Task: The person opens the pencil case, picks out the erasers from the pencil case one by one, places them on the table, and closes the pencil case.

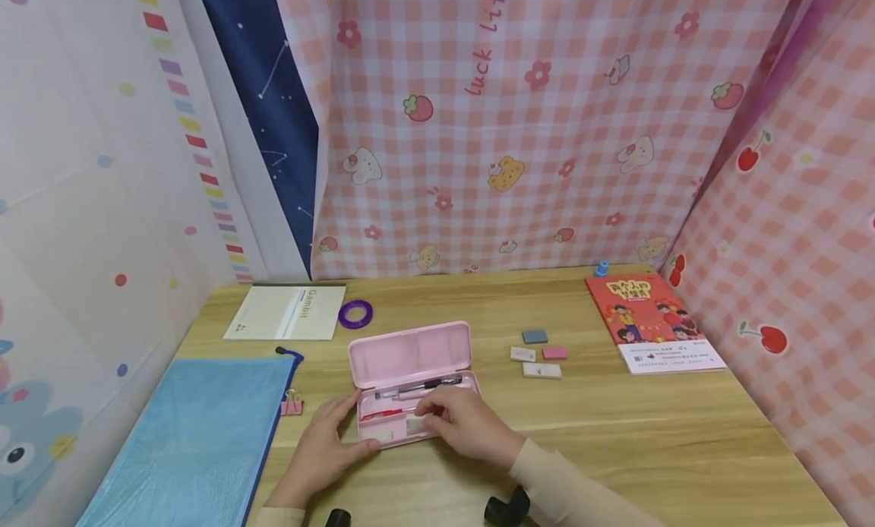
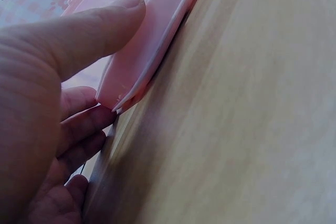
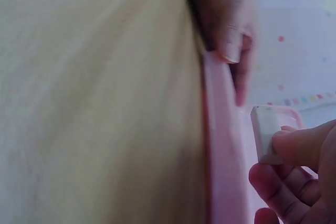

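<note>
– From the head view?
– Right hand [image 1: 472, 427] pinches a white eraser [image 1: 415, 424] over the open pink pencil case [image 1: 410, 354]; left hand [image 1: 324, 447], fingers apart, touches the case's left end.
– Left wrist?
– Thumb extends over the case's edge, fingers at its corner.
– Right wrist?
– Eraser between thumb and fingers, the case beyond.

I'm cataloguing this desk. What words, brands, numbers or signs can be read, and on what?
"luck life": pink checked curtain; a fragment at its lower edge is unclear.
"Gambit": notepad; its other print is too small.
"两个人的": red book; its remaining print is too blurred.
Pencil case, held eraser: nothing legible.
Loose erasers: marks too small.
</note>
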A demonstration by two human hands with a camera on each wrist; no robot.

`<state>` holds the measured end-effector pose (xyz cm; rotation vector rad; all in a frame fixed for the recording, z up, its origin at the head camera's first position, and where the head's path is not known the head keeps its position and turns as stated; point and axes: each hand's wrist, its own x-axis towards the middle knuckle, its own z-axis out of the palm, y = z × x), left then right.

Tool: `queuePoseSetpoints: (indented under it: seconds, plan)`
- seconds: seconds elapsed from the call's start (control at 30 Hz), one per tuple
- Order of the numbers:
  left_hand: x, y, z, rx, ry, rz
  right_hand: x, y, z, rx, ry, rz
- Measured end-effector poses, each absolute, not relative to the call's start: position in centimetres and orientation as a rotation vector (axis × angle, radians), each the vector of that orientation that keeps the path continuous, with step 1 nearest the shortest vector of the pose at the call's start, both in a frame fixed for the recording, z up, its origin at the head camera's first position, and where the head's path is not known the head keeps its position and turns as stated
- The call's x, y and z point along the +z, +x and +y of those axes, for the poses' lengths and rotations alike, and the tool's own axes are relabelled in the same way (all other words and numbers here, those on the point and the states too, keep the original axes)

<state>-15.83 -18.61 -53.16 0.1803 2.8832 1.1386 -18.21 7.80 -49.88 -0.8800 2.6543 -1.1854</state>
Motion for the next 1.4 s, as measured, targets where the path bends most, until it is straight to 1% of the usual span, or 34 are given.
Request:
queuePoseSetpoints:
  seconds: [0.13,0.3,0.57,0.73,0.9,1.1,1.4]
  plan:
    - [-53.2,-15.9,-18.6,1.136,0.179,2.886,-48.8,-18.0,9.9,-1.269,-0.805,2.645]
    - [-53.2,-15.9,-18.6,1.132,0.192,2.895,-48.4,-18.0,13.9,-1.292,-0.682,2.675]
    - [-53.3,-15.8,-18.7,1.126,0.193,2.899,-49.6,-18.4,21.4,-1.231,-0.437,2.808]
    - [-53.3,-15.8,-18.7,1.126,0.199,2.907,-50.2,-19.1,24.5,-1.138,-0.368,2.875]
    - [-53.2,-15.8,-18.6,1.136,0.208,2.9,-50.4,-19.4,25.8,-1.093,-0.371,2.87]
    - [-53.3,-15.8,-18.5,1.131,0.208,2.912,-50.7,-20.1,26.4,-1.051,-0.305,2.868]
    - [-53.3,-15.8,-18.6,1.13,0.201,2.905,-50.9,-20.4,26.6,-0.97,-0.325,2.913]
